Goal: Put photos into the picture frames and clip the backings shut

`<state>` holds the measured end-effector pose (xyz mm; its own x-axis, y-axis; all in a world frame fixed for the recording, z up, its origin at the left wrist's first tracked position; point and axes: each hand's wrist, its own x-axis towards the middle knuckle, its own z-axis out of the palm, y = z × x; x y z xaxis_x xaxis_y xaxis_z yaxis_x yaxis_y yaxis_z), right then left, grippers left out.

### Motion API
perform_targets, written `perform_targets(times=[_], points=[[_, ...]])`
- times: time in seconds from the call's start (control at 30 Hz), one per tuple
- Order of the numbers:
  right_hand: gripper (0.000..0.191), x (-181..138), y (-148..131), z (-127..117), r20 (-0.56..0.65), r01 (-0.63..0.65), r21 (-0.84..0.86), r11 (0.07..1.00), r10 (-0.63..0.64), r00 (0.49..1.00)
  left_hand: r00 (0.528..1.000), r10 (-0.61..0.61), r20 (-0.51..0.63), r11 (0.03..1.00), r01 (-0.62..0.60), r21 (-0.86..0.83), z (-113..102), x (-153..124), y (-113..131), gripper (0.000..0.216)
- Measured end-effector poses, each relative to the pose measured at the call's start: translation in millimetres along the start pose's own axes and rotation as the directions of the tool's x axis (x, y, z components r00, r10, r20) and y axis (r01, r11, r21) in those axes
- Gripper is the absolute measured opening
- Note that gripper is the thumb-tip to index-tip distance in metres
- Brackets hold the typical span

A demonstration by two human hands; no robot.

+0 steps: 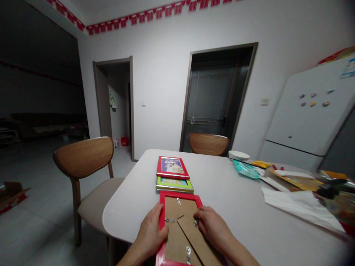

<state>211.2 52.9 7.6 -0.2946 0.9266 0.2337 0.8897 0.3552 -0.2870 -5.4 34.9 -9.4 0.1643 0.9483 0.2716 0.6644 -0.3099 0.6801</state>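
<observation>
A red picture frame point(180, 196) lies face down on the white table point(222, 192), its brown cardboard back and metal clips showing. My left hand point(151, 231) rests on the frame's left edge, thumb near a clip, fingers curled round the rim. My right hand point(212, 225) lies on the back board at the right side, fingertips pressed at a metal clip. Beyond it a second red frame point(172, 167) with a photo lies face up on top of a green frame point(174, 184).
Two wooden chairs stand by the table, one at the left point(84, 157) and one at the far side point(209, 143). A white bowl point(239, 155), a teal packet point(245, 169), papers point(299, 207) and clutter cover the table's right. A white fridge point(310, 118) stands at the right.
</observation>
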Motion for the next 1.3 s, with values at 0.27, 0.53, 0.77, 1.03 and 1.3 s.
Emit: perform_targets(times=[0.27, 0.53, 0.77, 1.03, 1.3], points=[[0.024, 30, -25, 6, -0.019, -0.009, 0.045, 0.999, 0.01, 1.0, 0.999, 0.024, -0.038, 0.999, -0.025, -0.02, 0, 0, 1, 0.055], [0.025, 52, -26, 25, -0.05, -0.089, 0.033, 0.995, 0.091, 0.995, 0.999, 0.035, -0.032, 0.999, -0.036, -0.022, 2, 1, -1, 0.054], [0.027, 48, -33, 20, -0.039, -0.063, 0.051, 0.997, 0.065, 0.997, 0.998, 0.039, -0.042, 0.999, -0.039, -0.007, 4, 1, -3, 0.054], [0.017, 27, -64, 17, 0.06, 0.145, 0.241, 0.96, -0.164, 0.985, 0.998, 0.045, -0.038, 0.999, -0.045, 0.017, 7, 0, -8, 0.053], [0.012, 31, -69, 21, -0.012, 0.089, 0.169, 0.982, -0.088, 0.996, 0.998, 0.034, -0.056, 0.999, -0.034, -0.01, 3, 1, -1, 0.049]])
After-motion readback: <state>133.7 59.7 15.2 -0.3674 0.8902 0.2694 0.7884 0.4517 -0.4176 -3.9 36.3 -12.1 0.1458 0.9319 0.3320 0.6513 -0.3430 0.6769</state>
